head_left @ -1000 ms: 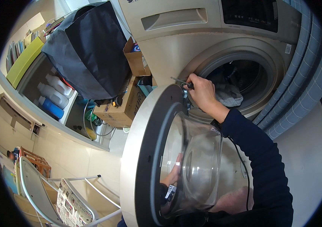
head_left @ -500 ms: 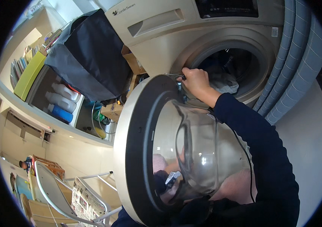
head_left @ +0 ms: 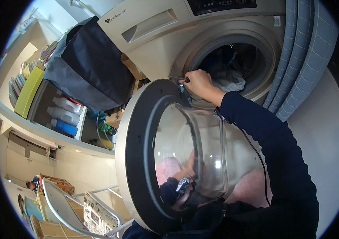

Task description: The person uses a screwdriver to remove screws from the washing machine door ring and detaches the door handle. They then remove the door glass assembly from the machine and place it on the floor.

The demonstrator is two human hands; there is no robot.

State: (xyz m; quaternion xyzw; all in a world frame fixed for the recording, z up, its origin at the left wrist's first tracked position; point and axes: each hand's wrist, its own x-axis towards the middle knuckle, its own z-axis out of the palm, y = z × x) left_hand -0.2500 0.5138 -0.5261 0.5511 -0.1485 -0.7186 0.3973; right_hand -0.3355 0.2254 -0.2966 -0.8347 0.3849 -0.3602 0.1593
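Note:
The round glass door (head_left: 211, 139) of a beige front-loading washing machine (head_left: 153, 51) hangs open before me. My right hand (head_left: 200, 82) is closed around the dark handle of what looks like a screwdriver (head_left: 186, 80). Its thin metal shaft points left toward the metal door hinge (head_left: 182, 88), between the door rim and the machine; the tip is too small to make out. Seen through the glass, my left hand (head_left: 191, 165) lies against the door's bulge, its fingers apparently stretched out and distorted by the glass. Dark and light cloth (head_left: 231, 81) lies in the drum.
A black cable (head_left: 257, 153) runs beside my right sleeve. Grey-blue checked curtain (head_left: 299, 59) hangs at the right. To the left are a large dark fabric bag (head_left: 92, 63), shelved bottles (head_left: 66, 115), and a folding chair (head_left: 64, 207) with patterned cloth. A pink fluffy thing (head_left: 251, 189) is below the door.
The view has shifted a little, moving the machine left and up in the picture. My right hand stays at the hinge with the screwdriver, and my left hand remains behind the glass.

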